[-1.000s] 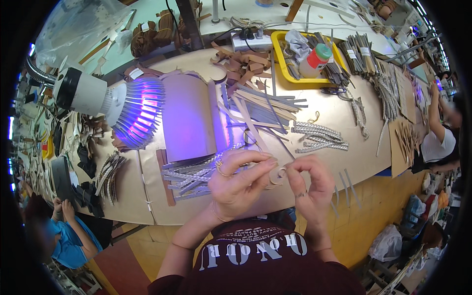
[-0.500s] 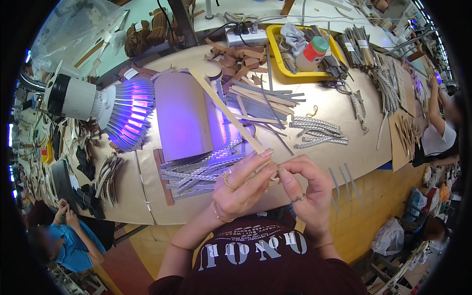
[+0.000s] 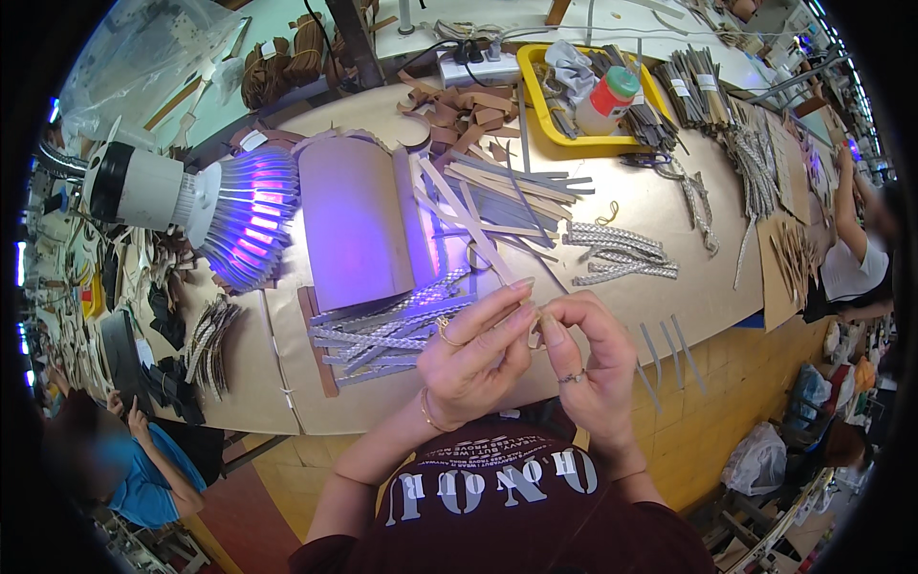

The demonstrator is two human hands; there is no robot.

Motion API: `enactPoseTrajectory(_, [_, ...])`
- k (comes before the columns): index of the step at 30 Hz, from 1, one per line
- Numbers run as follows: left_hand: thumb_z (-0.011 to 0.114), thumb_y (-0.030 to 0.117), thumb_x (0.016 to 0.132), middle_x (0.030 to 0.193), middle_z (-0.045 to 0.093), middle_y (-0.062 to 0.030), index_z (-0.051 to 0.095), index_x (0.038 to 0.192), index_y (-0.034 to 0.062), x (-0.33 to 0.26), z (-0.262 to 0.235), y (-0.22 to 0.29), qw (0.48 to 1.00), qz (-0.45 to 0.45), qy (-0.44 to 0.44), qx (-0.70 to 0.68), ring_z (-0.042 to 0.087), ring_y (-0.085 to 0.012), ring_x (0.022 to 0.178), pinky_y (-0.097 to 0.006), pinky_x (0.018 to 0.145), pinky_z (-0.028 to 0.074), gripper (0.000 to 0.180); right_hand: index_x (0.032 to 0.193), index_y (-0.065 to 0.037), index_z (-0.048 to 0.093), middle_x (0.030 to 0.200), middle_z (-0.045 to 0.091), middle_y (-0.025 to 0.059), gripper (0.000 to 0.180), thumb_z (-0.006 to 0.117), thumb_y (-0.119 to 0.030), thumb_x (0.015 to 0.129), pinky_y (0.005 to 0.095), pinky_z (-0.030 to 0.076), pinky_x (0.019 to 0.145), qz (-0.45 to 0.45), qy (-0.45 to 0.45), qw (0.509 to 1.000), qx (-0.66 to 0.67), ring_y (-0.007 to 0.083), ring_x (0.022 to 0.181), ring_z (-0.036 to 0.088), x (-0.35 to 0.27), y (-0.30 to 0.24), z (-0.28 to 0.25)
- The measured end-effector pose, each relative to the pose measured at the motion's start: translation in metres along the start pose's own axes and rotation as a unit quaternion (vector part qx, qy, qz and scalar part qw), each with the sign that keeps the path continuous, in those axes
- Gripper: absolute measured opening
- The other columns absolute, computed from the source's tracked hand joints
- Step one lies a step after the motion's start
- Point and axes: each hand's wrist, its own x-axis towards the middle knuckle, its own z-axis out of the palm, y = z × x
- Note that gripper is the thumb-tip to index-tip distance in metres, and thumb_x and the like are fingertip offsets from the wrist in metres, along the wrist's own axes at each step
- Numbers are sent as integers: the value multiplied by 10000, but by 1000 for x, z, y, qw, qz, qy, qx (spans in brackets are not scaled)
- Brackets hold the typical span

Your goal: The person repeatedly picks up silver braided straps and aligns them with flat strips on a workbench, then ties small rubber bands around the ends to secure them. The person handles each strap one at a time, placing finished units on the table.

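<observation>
A long, thin beige strip (image 3: 486, 247) slants from over the table down into my left hand (image 3: 473, 359), whose closed fingers grip it. My right hand (image 3: 595, 368) is closed too, thumb and forefinger pinching at the strip's lower end, against the left fingertips. The fingers mostly cover that end. Beyond my hands lies a loose pile of flat grey and beige strips (image 3: 512, 196). Braided silver-grey strips (image 3: 392, 330) are heaped just left of my left hand, and another braided bunch (image 3: 622, 253) rests farther right.
A ribbed lamp (image 3: 244, 220) glows purple beside a curved brown board (image 3: 354, 225). Farther back are brown scraps (image 3: 469, 115) and a yellow basket (image 3: 583, 146) with a green-capped bottle (image 3: 609, 100). Thin grey strips (image 3: 669, 354) hang at the table's front edge. Co-workers sit at both sides.
The beige strip's far end has dropped away from the curved board, toward the strip pile. Both hands have shifted slightly, still close together. The co-worker in blue at left has moved a little.
</observation>
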Motion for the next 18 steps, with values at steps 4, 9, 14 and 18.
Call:
enactPoseTrajectory(4, [694,-101,773,1131,686,-208,721,1063,-34,3,1,3,1000,-15,2,-15,732,-269,934,-301,786,601,298,1002,17,615,903,623,116,78,612,9,924,301,484,718,-5,19,999,-26,209,794,614,-1,2,4])
enactPoseTrajectory(9, [702,-79,782,1132,684,-212,720,1068,-32,1,1,4,996,-54,4,-65,727,-270,953,-307,810,600,290,997,6,604,917,622,125,83,626,-5,918,333,478,737,-33,31,997,-64,271,822,615,-1,7,7])
enactPoseTrajectory(14, [725,-27,797,1101,709,-176,736,1038,-20,1,-3,3,983,-137,-17,-123,714,-241,967,-314,833,567,240,987,-16,609,940,635,108,81,639,-24,911,367,456,780,-43,31,990,-132,284,865,602,-1,6,9])
enactPoseTrajectory(18, [734,-15,801,1072,718,-168,744,1007,-19,2,-5,2,975,-174,-11,-141,712,-227,946,-312,828,559,206,980,-19,609,946,638,100,84,640,-17,902,372,447,784,-54,27,987,-149,277,866,598,0,6,10])
